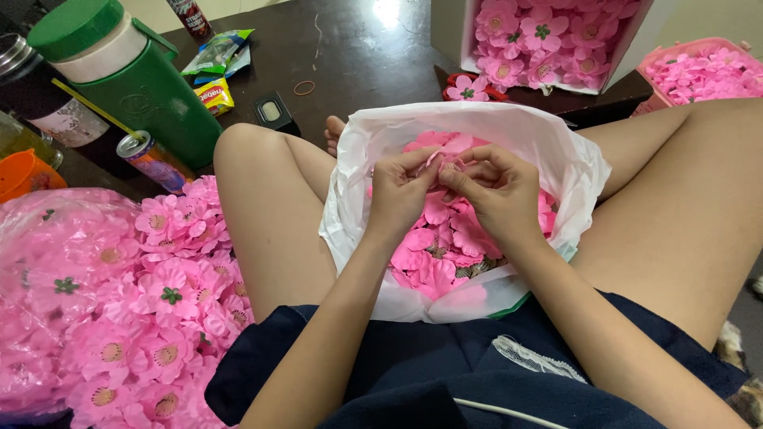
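Head view: a small pink petal piece [442, 164] is pinched between the fingertips of the left hand [400, 193] and the right hand [497, 191], both closed on it, just above the white plastic bag [556, 151] of loose pink petals [441, 238] that is kept between the crossed legs. The piece is judged very light, thin and soft, easily creased, so it is best taken by its edge. Both wrists are bent inward, the forearms meeting over the lap.
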